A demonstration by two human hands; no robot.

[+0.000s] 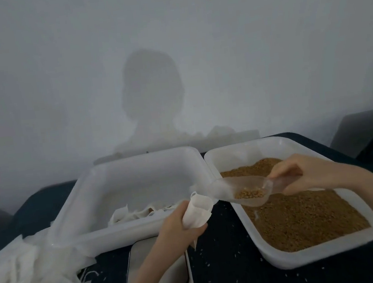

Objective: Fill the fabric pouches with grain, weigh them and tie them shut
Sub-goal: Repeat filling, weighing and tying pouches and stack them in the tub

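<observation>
Head view. The left hand [181,222] holds a white fabric pouch [200,211] at centre frame, fingers curled round its lower body, mouth tilted toward 2 o'clock. The right hand [302,173] pinches the handle of a clear plastic scoop [245,190], its lip just beside the pouch mouth, a small heap of grain [248,194] at its heel. Both grips are closed on their items.

Judgement: the pouch is light, soft and limp; its mouth will collapse unless held open near the rim, so the hold is best taken just below the opening. The grain is loose and free-running, and will spill if the scoop misses.

Surroundings: the grain tray [277,257] lies at 4 o'clock, a tray of empty pouches [130,230] at 10 o'clock, loose fabric [33,277] at 8 o'clock. The scale [171,275] sits at 6 o'clock, partly under the left forearm. Spilled kernels dot the dark table [228,258].
</observation>
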